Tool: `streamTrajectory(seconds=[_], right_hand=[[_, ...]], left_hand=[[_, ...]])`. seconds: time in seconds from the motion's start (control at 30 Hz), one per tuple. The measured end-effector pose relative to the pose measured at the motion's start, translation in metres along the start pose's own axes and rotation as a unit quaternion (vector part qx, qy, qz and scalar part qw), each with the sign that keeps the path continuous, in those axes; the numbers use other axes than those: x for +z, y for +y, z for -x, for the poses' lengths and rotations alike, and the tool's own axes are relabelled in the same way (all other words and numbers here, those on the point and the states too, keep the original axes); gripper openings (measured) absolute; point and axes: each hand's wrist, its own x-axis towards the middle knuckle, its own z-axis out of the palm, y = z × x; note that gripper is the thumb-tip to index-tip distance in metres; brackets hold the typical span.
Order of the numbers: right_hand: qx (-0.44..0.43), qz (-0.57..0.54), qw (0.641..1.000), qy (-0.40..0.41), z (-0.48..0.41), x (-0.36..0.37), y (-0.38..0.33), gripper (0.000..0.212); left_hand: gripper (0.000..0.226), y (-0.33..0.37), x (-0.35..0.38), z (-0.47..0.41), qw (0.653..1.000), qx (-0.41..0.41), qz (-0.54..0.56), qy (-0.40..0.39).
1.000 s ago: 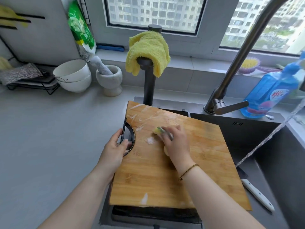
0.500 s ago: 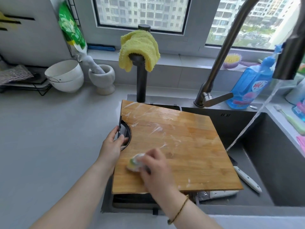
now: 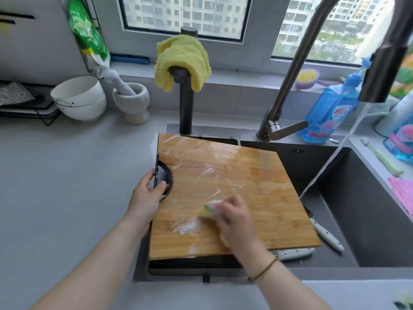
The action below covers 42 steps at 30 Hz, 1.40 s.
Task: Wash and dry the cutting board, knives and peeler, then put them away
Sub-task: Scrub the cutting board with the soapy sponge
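A wooden cutting board [image 3: 245,180] lies across the left part of the dark sink [image 3: 368,209], streaked with soap foam. My left hand [image 3: 146,198] grips the board's left edge at the round handle cut-out. My right hand [image 3: 232,217] holds a yellow-green sponge [image 3: 209,209] pressed on the board's lower middle. A white-handled knife [image 3: 327,234] lies in the basin to the right of the board. Another pale handle [image 3: 292,253] pokes out under the board's front right corner.
Water runs from the faucet [image 3: 297,63] into the basin. A yellow cloth [image 3: 182,61] hangs on a black post behind the board. White bowls [image 3: 80,99] and a mortar [image 3: 134,101] stand at the back left. A blue detergent bottle [image 3: 328,110] stands at the back right.
My right hand with the sponge has scrubbed from the board's upper middle down to its front left, then shifted right to the lower middle. My left hand has kept its grip.
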Motion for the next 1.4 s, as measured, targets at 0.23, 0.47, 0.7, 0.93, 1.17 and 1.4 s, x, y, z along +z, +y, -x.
streamTrajectory(seconds=[0.23,0.47,0.7,0.93,1.17,1.4], right_hand=[[-0.018,0.022,0.999,0.020,0.010,0.016,-0.018,0.017],[0.227,0.035,0.967,0.107,-0.061,-0.024,0.055,0.024],[0.046,0.040,0.998,0.003,-0.095,0.003,0.030,0.022],[0.187,0.092,0.976,0.065,-0.153,0.000,0.056,0.026],[0.135,0.077,0.987,0.037,-0.185,0.000,0.068,0.026],[-0.058,0.056,0.996,-0.033,-0.164,0.030,0.024,0.020]], left_hand=[[0.054,-0.006,-0.002,-0.002,1.000,-0.013,-0.007,0.000],[0.058,-0.008,-0.005,-0.010,0.999,-0.021,-0.033,-0.007],[0.056,-0.008,-0.007,-0.016,0.998,-0.027,-0.054,0.003],[0.054,-0.008,-0.002,-0.018,0.997,-0.027,-0.059,0.028],[0.051,-0.002,-0.001,-0.019,0.997,-0.026,-0.047,0.052],[0.052,0.002,0.006,-0.017,0.996,-0.024,-0.064,0.063]])
